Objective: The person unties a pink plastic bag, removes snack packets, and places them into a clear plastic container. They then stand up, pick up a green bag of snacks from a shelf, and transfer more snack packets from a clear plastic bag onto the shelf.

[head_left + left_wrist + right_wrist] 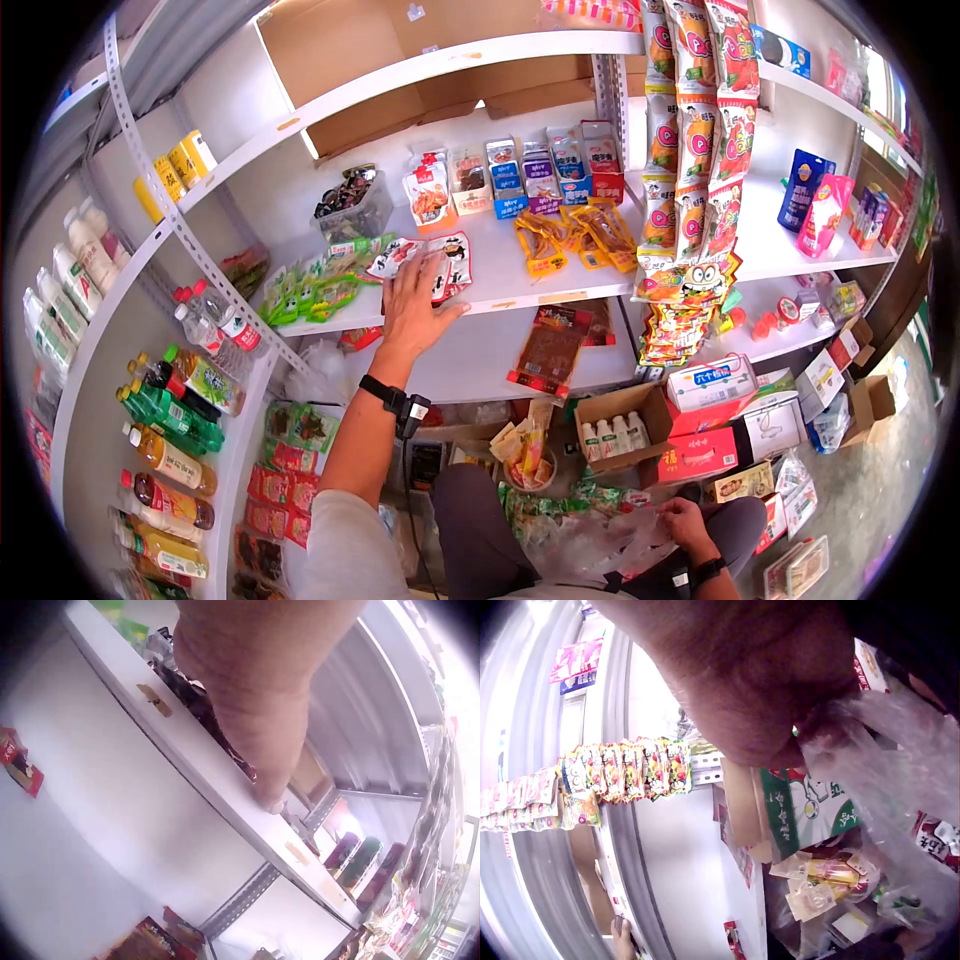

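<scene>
My left hand [410, 305] lies with its fingers extended on white, red and black snack packets [457, 265] near the front edge of the shelf. In the left wrist view, the thumb [271, 784] reaches down to the shelf edge and the packets are mostly hidden behind the hand. Green snack packets [318, 292] lie just left of them, and yellow-orange packets [605, 235] lie further right. Low by the lap, my right hand [688, 525] grips a clear plastic bag [600, 545]. The bag's gathered film [862, 750] runs from the fingers in the right wrist view.
Upright snack boxes [505, 178] and a clear tub [352, 208] stand behind the packets. Strips of hanging snack bags [695, 130] drop in front of the shelves at right. Bottles [180, 465] line the left rack. Open cartons [625, 405] crowd the floor at right.
</scene>
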`<state>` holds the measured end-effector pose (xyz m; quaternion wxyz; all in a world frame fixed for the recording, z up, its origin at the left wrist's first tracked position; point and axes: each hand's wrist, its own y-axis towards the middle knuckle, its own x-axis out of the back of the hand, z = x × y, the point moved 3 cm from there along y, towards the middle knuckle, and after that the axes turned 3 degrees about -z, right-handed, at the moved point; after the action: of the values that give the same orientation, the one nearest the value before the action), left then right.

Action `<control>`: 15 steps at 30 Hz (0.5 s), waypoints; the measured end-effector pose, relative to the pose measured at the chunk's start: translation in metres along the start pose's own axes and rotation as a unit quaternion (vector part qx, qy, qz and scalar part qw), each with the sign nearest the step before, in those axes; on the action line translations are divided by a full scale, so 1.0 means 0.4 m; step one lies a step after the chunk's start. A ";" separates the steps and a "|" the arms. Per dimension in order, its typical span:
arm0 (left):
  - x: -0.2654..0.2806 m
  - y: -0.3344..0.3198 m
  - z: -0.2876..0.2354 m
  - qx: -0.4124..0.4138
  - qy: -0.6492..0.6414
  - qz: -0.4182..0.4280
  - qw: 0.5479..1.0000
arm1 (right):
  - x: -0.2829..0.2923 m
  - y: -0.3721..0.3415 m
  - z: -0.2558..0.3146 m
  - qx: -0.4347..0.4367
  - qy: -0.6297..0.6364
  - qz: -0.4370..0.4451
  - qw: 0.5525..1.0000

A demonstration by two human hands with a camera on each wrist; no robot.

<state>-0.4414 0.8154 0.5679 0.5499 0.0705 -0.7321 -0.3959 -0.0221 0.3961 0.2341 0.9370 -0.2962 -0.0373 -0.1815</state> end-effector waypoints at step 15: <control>0.052 0.059 0.080 0.031 -0.040 0.137 0.989 | -0.001 -0.006 0.010 0.006 0.010 -0.003 1.000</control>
<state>-0.4690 0.8363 0.5963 0.5667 -0.0293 -0.7683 -0.2962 -0.0231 0.3967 0.2386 0.9384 -0.2891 -0.0299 -0.1866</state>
